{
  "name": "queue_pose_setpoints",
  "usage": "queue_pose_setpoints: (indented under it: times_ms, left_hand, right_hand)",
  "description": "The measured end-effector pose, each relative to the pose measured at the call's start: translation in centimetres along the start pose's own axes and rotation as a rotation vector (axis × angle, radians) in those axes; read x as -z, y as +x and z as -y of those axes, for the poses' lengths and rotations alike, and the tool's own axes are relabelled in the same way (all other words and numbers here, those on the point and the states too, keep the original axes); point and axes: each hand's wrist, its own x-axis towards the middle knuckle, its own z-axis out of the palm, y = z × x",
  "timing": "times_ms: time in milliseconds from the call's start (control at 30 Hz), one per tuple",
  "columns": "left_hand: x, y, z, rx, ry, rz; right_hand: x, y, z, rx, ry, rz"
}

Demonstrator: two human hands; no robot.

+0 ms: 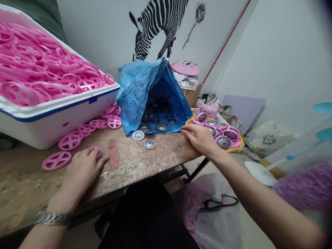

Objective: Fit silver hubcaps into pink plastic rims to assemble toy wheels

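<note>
My left hand (82, 169) lies on the worktable, its fingers curled over a pink wheel rim (96, 149) that it partly hides. Just left of it is another pink spoked rim (57, 160). My right hand (201, 138) is at the table's right edge, fingers pressed together between the blue bag (135, 91) and a yellow basket (240, 145); what they hold, if anything, is hidden. Pink wheels with grey centres (223, 141) fill the basket. Two grey hubcap discs, one pale (138, 135) and one darker (149, 144), lie before the bag's mouth, with more dark discs (158, 107) inside.
A white foam box (64, 119) heaped with pink rims (52, 65) stands at the left. Several pink rims (77, 133) lie along its front on the worn table (129, 162). Below the table hangs a clear plastic bag (218, 221); a white stand (261, 173) is at the right.
</note>
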Motion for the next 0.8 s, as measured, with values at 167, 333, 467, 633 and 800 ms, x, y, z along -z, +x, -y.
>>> queue_pose_setpoints:
  times_ms: [167,333,467,633,800]
  left_hand:
    - [0.1,-0.2,-1.7,0.0,0.119,0.054]
    - [-0.1,-0.7,-4.1,-0.137,-0.116,0.062]
    - [-0.8,-1.5,-5.5,-0.163,-0.208,0.004]
    - [-1.6,-1.9,-6.0,-0.037,-0.139,0.061]
    - [-2.0,-1.8,-6.0,0.018,-0.176,0.055]
  right_hand:
    - [-5.6,-0.6,2.0,-0.011,0.012,0.21]
    - [-9.7,0.0,4.1,-0.063,-0.083,0.306]
    - [-11.5,0.2,5.6,-0.098,-0.241,0.336]
    - [-12.2,-0.1,6.3,0.0,-0.293,0.321]
    - [-12.4,-0.3,6.1,0.094,-0.324,0.298]
